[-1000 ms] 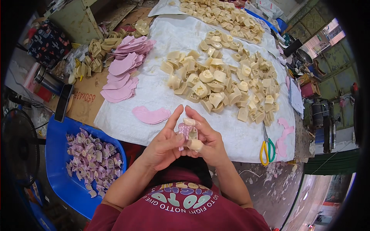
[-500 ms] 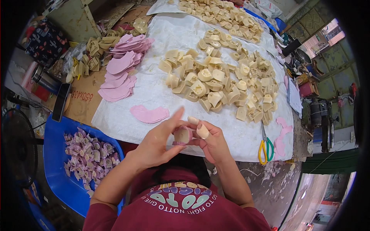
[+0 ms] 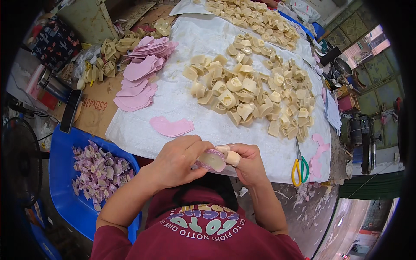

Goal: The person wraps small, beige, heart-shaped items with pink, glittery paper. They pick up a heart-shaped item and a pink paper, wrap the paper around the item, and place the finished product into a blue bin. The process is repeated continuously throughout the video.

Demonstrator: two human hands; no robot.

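Observation:
Both hands meet over the table's near edge. My left hand (image 3: pixel 175 162) and my right hand (image 3: pixel 245 162) together grip a cream wedge-shaped block (image 3: pixel 213 159) with a pink glittery strip wrapped along its edge. My fingers press the strip onto the block. Just beyond my hands, a loose pink cut piece (image 3: pixel 171 127) lies on the white sheet (image 3: pixel 182 95). Farther out sits a heap of bare cream blocks (image 3: pixel 249 95).
A stack of pink cut pieces (image 3: pixel 138 80) lies at the sheet's left edge. A blue tub (image 3: pixel 65 199) at my left holds several pink-covered blocks (image 3: pixel 97 171). Yellow-green scissors (image 3: pixel 300 167) lie at the right. A fan (image 3: pixel 19 160) stands far left. More cream blocks (image 3: pixel 251 17) fill the far sheet.
My hands have dropped toward the table's near edge and turned the block, so its flat cream face now shows with the pink strip around it.

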